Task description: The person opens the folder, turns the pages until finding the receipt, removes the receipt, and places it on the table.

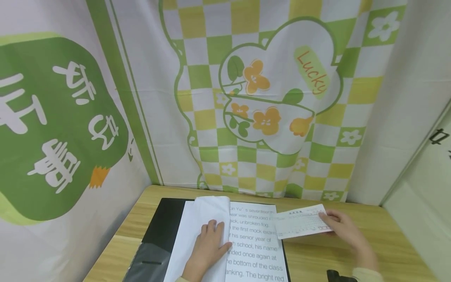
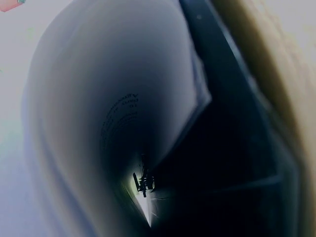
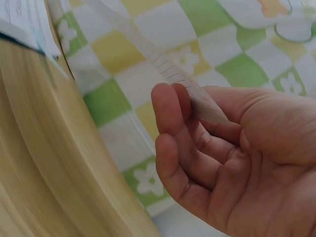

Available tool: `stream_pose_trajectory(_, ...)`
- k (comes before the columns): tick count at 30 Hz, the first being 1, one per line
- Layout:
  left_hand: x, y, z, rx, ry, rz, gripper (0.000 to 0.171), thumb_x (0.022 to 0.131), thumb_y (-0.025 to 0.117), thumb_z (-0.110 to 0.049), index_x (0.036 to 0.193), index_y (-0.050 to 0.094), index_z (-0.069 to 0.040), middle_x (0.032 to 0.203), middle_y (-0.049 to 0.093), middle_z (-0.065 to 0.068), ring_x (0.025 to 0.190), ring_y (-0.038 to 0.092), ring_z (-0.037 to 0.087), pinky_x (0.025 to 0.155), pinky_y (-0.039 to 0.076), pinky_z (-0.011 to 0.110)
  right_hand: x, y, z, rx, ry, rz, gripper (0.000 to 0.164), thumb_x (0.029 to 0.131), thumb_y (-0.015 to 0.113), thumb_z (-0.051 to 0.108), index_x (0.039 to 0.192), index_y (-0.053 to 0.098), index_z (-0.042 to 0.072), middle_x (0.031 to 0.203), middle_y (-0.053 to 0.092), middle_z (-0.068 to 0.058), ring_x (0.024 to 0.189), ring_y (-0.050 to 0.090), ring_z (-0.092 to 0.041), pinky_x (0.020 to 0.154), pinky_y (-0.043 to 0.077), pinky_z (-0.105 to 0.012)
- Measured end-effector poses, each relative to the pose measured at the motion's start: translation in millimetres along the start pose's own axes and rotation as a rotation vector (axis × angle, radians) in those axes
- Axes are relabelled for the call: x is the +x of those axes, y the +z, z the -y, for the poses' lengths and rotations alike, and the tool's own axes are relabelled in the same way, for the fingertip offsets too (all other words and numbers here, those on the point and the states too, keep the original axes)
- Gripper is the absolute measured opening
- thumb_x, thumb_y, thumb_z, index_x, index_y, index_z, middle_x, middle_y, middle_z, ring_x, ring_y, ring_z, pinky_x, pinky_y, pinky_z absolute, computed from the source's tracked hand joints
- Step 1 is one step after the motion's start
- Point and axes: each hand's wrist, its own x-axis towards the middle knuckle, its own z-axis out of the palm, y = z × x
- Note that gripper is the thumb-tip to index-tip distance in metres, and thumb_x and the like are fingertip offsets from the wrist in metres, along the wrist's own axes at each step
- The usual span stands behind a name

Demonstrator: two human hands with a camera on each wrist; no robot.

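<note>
A black folder [image 1: 163,225] lies on the table with large-print English pages [image 1: 255,243] on its right side. White sheets [image 1: 206,209] are turned over toward the left, and my left hand [image 1: 208,246] rests on them with its fingers fairly straight. From the left wrist view the sheets [image 2: 113,54] curve into a loose roll above the dark folder [image 2: 222,128]. By its right end, my right hand [image 1: 343,227] pinches a printed paper form [image 1: 299,225] with a grid. The form's left end overlaps the page's right edge. Close up, thumb and fingers of the right hand [image 3: 222,153] grip the form [image 3: 163,64].
The wooden table [image 1: 380,239] extends to the right of the folder. A small black object [image 1: 338,276] shows at the bottom edge by the right wrist. Behind the table hangs a green-and-yellow checked curtain [image 1: 197,78], with a printed cloth [image 1: 38,117] on the left.
</note>
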Motion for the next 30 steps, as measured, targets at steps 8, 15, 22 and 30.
stream_pose_trajectory(8, 0.3, -0.3, -2.7, 0.011, 0.021, -0.035, 0.067, 0.091, 0.083, -0.038, 0.141, 0.057, 0.000, 0.135, 0.054, 0.023, 0.116, 0.052, 0.036, 0.084, 0.055, 0.051, -13.1, -30.8, -21.9, 0.006, 0.084, -0.018, 0.062, 0.113, 0.050, 0.025, 0.144, 0.035, -0.027, 0.106, 0.071, -0.005, 0.086, 0.068, -0.007, 0.078, 0.061, -0.028)
stream_pose_trajectory(15, -0.5, -2.8, -2.4, 0.016, 0.057, -0.051, 0.065, 0.091, 0.084, -0.036, 0.139, 0.058, -0.001, 0.136, 0.055, 0.022, 0.118, 0.055, 0.037, 0.086, 0.056, 0.052, -25.4, -48.1, -39.8, 0.032, 0.146, -0.015, 0.066, 0.114, 0.047, 0.025, 0.146, 0.027, -0.029, 0.104, 0.070, -0.003, 0.084, 0.068, -0.006, 0.078, 0.061, -0.027)
stream_pose_trajectory(22, -2.3, -6.5, -0.4, -0.041, 0.063, -0.010, 0.067, 0.092, 0.083, -0.033, 0.144, 0.056, 0.000, 0.151, 0.052, 0.024, 0.136, 0.054, 0.042, 0.105, 0.051, 0.058, -34.1, -55.5, -52.9, 0.030, 0.160, -0.016, 0.066, 0.114, 0.046, 0.023, 0.145, 0.024, -0.031, 0.105, 0.068, -0.004, 0.083, 0.067, -0.006, 0.077, 0.061, -0.027)
stream_pose_trajectory(30, -3.1, -8.8, 1.2, -0.128, 0.039, 0.060, 0.069, 0.097, 0.077, -0.031, 0.151, 0.050, 0.001, 0.161, 0.042, 0.025, 0.146, 0.042, 0.048, 0.114, 0.038, 0.068, -38.8, -60.5, -69.4, 0.010, 0.168, -0.028, 0.063, 0.114, 0.048, 0.021, 0.146, 0.028, -0.028, 0.107, 0.065, -0.002, 0.082, 0.062, -0.004, 0.074, 0.060, -0.026)
